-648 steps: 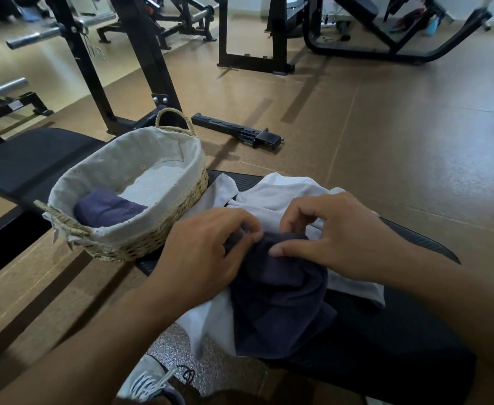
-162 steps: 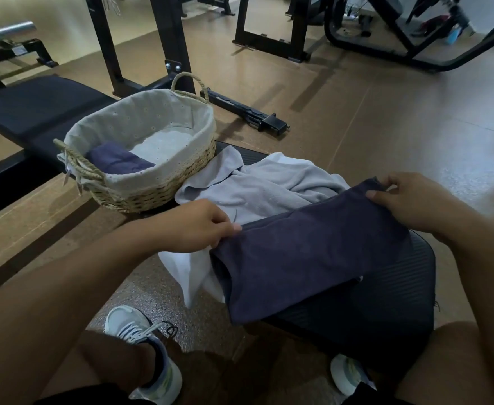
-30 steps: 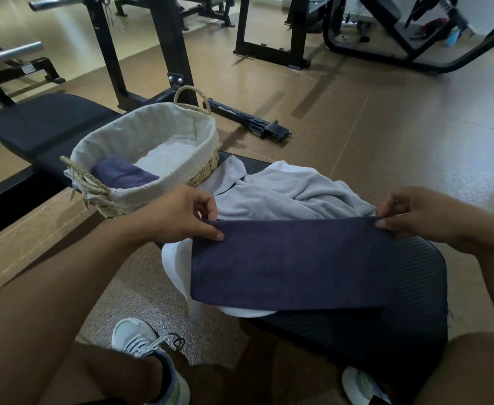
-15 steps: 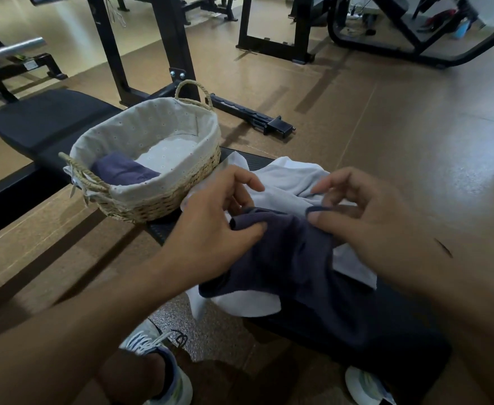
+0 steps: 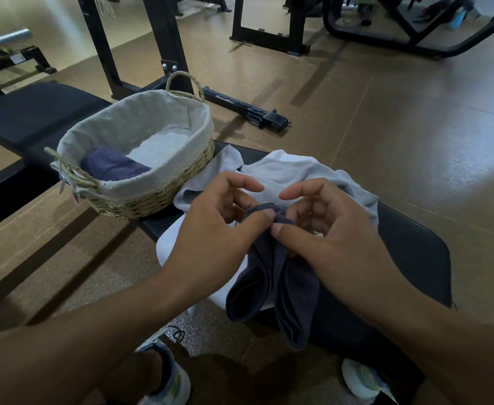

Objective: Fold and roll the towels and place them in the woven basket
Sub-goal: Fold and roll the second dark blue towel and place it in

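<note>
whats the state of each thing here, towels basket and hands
dark towel in hands: folded in half, ends hanging down
rolled dark towel: lying in the basket
woven basket: upright on the bench
white towel: crumpled, unfolded
left hand: pinching the towel's top
right hand: pinching it too

You look down from one head-worn wide-angle camera, close above your hands [image 5: 272, 229], facing forward over a gym floor [image 5: 400, 127].

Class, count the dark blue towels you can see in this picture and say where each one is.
2. One rolled dark blue towel lies inside the woven basket; the other dark blue towel hangs folded, pinched by the left hand and right hand. More could be hidden under the pale towel.
</note>
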`<state>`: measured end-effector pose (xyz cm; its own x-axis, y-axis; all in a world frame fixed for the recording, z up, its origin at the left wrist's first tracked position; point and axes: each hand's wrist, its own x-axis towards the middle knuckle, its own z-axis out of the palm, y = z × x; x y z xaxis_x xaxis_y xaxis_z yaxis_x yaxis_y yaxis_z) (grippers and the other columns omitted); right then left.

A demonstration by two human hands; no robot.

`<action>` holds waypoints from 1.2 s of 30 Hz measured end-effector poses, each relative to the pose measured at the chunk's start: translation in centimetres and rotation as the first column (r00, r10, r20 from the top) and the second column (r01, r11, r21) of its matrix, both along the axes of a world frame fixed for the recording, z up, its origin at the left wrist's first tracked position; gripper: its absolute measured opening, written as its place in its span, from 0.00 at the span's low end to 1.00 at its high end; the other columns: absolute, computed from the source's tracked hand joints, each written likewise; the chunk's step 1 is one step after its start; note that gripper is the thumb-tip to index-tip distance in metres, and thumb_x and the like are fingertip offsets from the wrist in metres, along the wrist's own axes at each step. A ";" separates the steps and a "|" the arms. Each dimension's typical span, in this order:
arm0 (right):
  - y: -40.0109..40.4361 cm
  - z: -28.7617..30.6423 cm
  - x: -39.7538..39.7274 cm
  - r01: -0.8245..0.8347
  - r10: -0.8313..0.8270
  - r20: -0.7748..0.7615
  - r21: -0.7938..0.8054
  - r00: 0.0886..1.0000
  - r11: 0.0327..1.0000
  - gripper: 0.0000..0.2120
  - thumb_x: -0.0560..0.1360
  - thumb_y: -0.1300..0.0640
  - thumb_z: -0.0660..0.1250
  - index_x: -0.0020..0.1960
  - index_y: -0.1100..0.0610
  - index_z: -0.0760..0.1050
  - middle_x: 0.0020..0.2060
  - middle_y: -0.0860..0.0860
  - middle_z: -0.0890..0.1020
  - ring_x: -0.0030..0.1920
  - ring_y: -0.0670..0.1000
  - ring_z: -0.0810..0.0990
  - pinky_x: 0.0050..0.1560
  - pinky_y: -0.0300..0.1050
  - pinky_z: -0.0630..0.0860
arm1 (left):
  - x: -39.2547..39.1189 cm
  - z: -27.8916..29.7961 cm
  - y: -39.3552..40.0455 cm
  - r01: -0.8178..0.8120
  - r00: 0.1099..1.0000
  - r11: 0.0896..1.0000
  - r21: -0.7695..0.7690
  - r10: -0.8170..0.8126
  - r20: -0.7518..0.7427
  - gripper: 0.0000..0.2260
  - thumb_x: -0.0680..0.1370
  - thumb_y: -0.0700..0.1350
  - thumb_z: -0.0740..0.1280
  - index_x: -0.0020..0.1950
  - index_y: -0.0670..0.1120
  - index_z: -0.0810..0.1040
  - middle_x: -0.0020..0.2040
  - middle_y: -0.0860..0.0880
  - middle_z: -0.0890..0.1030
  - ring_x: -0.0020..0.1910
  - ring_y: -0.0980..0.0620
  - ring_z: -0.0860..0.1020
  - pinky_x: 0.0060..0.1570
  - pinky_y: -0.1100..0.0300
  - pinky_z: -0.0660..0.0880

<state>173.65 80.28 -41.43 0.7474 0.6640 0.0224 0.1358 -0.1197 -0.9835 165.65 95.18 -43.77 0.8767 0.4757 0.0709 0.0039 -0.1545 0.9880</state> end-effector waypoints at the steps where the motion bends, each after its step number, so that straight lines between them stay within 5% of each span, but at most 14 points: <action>1: 0.0 0.0 -0.1 -0.005 0.005 0.011 -0.008 1.000 1.000 0.16 0.70 0.62 0.76 0.53 0.50 0.77 0.40 0.53 0.81 0.39 0.47 0.81 0.41 0.38 0.79 | 0.0 0.2 -0.1 0.018 1.000 0.997 -0.072 -0.017 0.009 0.08 0.73 0.48 0.69 0.52 0.50 0.78 0.38 0.50 0.78 0.39 0.50 0.79 0.35 0.53 0.79; 3: -0.1 0.2 -0.2 -0.005 0.006 0.039 -0.032 0.999 0.999 0.20 0.65 0.56 0.80 0.53 0.47 0.77 0.39 0.50 0.81 0.38 0.44 0.80 0.41 0.34 0.77 | -0.1 0.5 -0.2 0.035 0.999 0.984 -0.177 -0.034 0.007 0.07 0.76 0.48 0.65 0.51 0.50 0.80 0.39 0.46 0.77 0.42 0.48 0.78 0.36 0.48 0.81; 7: -0.1 0.0 -0.5 -0.023 0.031 0.091 -0.091 0.995 0.996 0.27 0.58 0.47 0.83 0.53 0.41 0.76 0.39 0.46 0.78 0.38 0.42 0.78 0.38 0.34 0.75 | -0.1 0.4 -0.2 0.027 0.999 0.996 -0.091 -0.030 -0.036 0.08 0.74 0.48 0.69 0.53 0.52 0.80 0.36 0.53 0.78 0.40 0.50 0.78 0.42 0.43 0.78; 14: 0.0 -0.2 -0.6 -0.045 0.052 0.073 -0.091 0.996 0.995 0.18 0.70 0.61 0.75 0.55 0.45 0.75 0.41 0.50 0.80 0.41 0.49 0.81 0.39 0.40 0.80 | 0.2 0.7 -0.2 0.023 0.997 0.960 -0.279 -0.042 -0.061 0.10 0.78 0.39 0.70 0.58 0.41 0.77 0.36 0.46 0.77 0.36 0.54 0.80 0.31 0.53 0.81; 20: 0.1 -0.3 -0.5 -0.069 0.070 0.021 -0.050 0.997 0.996 0.18 0.72 0.65 0.74 0.55 0.48 0.75 0.38 0.47 0.80 0.39 0.42 0.81 0.41 0.33 0.77 | 0.3 0.7 0.2 0.008 0.992 0.950 -0.311 -0.048 -0.120 0.09 0.78 0.35 0.67 0.57 0.42 0.78 0.40 0.42 0.75 0.38 0.50 0.78 0.33 0.49 0.82; 30: 0.1 -0.6 0.0 0.047 -0.043 0.069 -0.064 0.997 0.997 0.16 0.72 0.64 0.74 0.54 0.48 0.75 0.42 0.52 0.80 0.42 0.51 0.80 0.44 0.32 0.76 | 0.0 1.3 1.1 0.002 0.992 0.970 -0.242 -0.033 -0.124 0.12 0.77 0.32 0.62 0.54 0.44 0.79 0.34 0.48 0.74 0.33 0.54 0.75 0.30 0.56 0.78; 36: 0.5 -0.7 -1.0 0.002 0.001 0.047 -0.059 0.999 0.998 0.17 0.70 0.60 0.76 0.53 0.46 0.75 0.43 0.49 0.79 0.41 0.50 0.81 0.40 0.36 0.78 | -0.2 0.9 0.1 0.046 0.992 0.993 -0.113 -0.059 -0.111 0.14 0.68 0.42 0.66 0.53 0.48 0.79 0.35 0.48 0.76 0.35 0.48 0.76 0.37 0.49 0.78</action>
